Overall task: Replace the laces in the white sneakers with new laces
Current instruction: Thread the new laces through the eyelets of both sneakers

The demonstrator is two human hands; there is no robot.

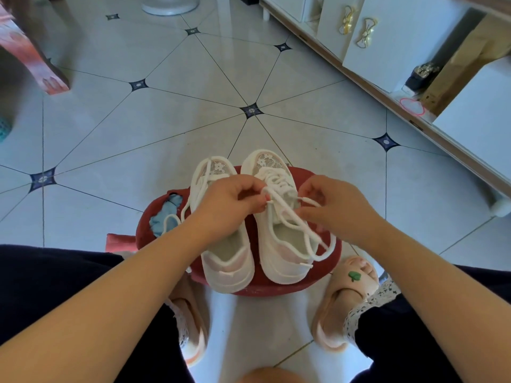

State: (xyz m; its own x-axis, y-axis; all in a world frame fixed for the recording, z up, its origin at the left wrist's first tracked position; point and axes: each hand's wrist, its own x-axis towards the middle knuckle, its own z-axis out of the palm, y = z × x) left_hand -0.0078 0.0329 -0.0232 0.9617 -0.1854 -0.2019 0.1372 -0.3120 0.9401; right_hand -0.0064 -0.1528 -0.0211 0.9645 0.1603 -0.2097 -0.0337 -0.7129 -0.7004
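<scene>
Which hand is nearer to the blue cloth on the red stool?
The left hand. It is over the left sneaker, just right of the blue cloth. The right hand is farther, beyond the right sneaker.

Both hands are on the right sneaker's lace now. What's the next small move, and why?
Probably draw the two lace ends apart to snug the lacing. The left hand and right hand each pinch the white lace over the right sneaker, and long slack loops trail toward its heel on the red stool.

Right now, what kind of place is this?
Probably a room in a home: glossy tiled floor, white cabinet with bow-shaped handles, and a low red stool holding the white sneakers, worked on by someone in slippers.
</scene>
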